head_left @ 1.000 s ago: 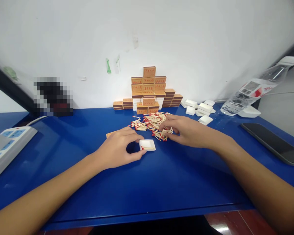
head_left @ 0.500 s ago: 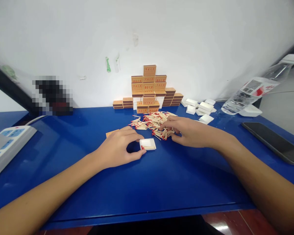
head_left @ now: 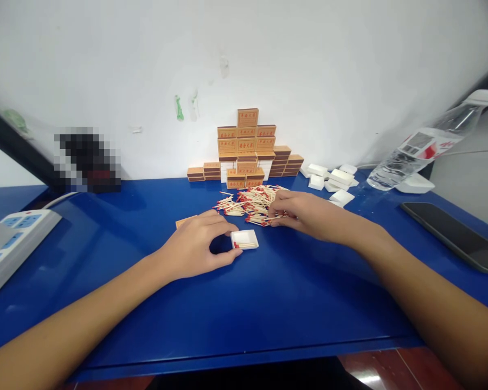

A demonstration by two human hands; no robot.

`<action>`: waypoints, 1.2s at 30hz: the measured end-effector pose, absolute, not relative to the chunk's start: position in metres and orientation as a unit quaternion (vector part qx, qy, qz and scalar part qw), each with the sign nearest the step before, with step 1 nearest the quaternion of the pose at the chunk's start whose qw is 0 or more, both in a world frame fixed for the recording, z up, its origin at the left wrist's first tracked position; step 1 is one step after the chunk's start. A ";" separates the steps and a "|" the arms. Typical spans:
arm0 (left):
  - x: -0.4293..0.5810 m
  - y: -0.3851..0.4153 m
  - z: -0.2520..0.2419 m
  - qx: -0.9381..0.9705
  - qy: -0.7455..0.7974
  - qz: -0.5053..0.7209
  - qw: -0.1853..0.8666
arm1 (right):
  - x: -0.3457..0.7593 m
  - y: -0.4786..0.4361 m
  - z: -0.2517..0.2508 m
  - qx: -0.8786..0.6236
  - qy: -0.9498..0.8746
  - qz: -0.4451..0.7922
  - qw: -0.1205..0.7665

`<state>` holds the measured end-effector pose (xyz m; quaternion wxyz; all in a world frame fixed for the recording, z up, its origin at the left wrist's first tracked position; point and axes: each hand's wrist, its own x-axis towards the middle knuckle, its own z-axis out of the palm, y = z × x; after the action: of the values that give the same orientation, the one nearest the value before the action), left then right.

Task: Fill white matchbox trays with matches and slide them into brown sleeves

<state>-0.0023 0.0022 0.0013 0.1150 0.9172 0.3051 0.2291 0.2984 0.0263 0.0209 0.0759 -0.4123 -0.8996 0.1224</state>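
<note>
My left hand [head_left: 201,244] grips a small white matchbox tray [head_left: 246,238] at its left end, thumb in front and fingers behind. A few red-tipped matches lie along the tray's near side. Partly hidden behind that hand is an orange matchbox sleeve [head_left: 185,221], flat on the table. My right hand [head_left: 299,214] is at the right edge of a loose heap of matches [head_left: 256,200], its thumb and fingers closing on some of them. How many matches are between those fingertips cannot be made out.
Orange matchboxes [head_left: 247,144] are stacked against the wall behind the heap. Several white trays [head_left: 341,177] lie to their right. Further right are a tilted water bottle [head_left: 415,149] and a phone [head_left: 451,235]. A power strip [head_left: 22,238] sits at the left on the blue table [head_left: 244,309].
My right thumb and fingers have drawn together at the heap, and some matches at its near right side have shifted. My left hand and the tray have stayed in place.
</note>
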 end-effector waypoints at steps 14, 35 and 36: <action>0.001 0.000 -0.003 0.913 0.311 0.247 0.094 | 0.256 -0.010 0.026 -0.346 -0.901 0.174 0.197; 0.000 0.000 -0.002 0.922 0.288 0.247 0.083 | 0.262 -0.007 0.023 -0.389 -0.901 0.142 0.132; 0.000 0.000 -0.002 0.922 0.287 0.248 0.080 | 0.261 -0.007 0.022 -0.387 -0.901 0.137 0.139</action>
<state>0.0002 0.0003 -0.0017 0.0796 0.9219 0.2865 0.2484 0.2609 -0.0073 0.0225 0.1389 -0.3867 -0.9013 0.1374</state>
